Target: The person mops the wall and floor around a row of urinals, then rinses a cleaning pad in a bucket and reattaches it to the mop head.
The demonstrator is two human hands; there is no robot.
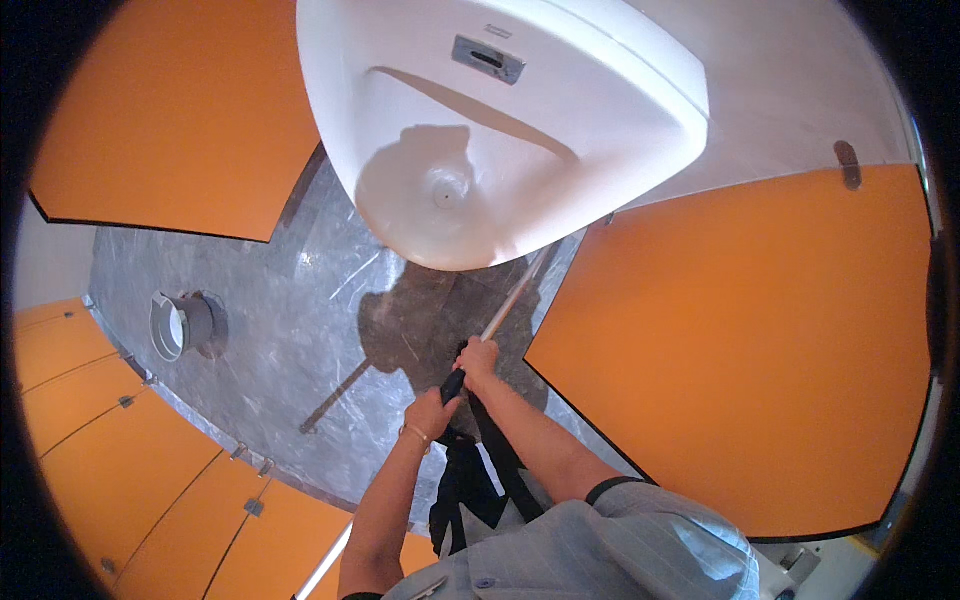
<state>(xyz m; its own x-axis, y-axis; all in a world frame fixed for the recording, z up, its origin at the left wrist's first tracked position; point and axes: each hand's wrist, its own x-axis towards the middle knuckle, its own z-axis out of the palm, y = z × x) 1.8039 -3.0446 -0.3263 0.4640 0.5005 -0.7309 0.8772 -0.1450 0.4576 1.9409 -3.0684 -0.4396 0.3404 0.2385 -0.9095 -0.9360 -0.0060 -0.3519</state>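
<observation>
Both my hands grip one long pole [512,296] with a dark grip and a pale metal shaft. My right hand [479,360] is higher on the pole, my left hand [430,412], with a thin bracelet at the wrist, holds the dark grip just below. The shaft runs up and away under the white wall-hung urinal [500,130], where its far end is hidden. A dark shadow lies on the grey marble floor [290,320] under the urinal.
Orange partition panels stand left [180,110] and right [750,340] of the urinal. A grey bin [182,325] sits on the floor at left. Orange cubicle doors [110,450] curve along the lower left. A thin floor drain strip [335,398] lies near the shadow. Black straps [465,480] hang from my front.
</observation>
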